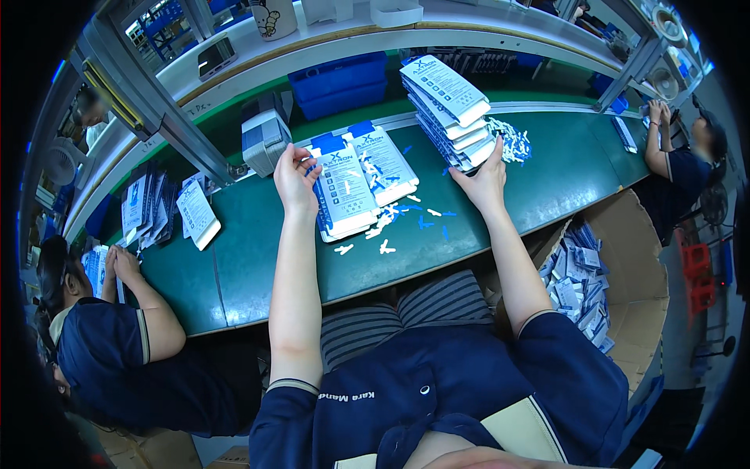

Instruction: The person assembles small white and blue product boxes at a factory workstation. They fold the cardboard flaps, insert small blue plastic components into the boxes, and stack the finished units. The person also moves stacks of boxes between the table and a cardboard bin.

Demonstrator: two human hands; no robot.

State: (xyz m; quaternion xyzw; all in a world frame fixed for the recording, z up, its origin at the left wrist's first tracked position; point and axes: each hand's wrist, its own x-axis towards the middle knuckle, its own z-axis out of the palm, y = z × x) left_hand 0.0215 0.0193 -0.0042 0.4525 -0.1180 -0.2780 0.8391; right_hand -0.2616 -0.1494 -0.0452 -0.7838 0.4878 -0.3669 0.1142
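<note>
Blue and white scraps (pixel 513 144) clutter the table (pixel 258 242) beside package stacks (pixel 445 91).

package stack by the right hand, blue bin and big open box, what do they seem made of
Package stack: probably thin printed card with a smooth finish, judging by flat faces and crisp edges; plastic parts possible. Blue bin: likely moulded plastic, satin-looking, from its even colour. Open box: matte cardboard by the look of its plain brown, creased walls.
</note>
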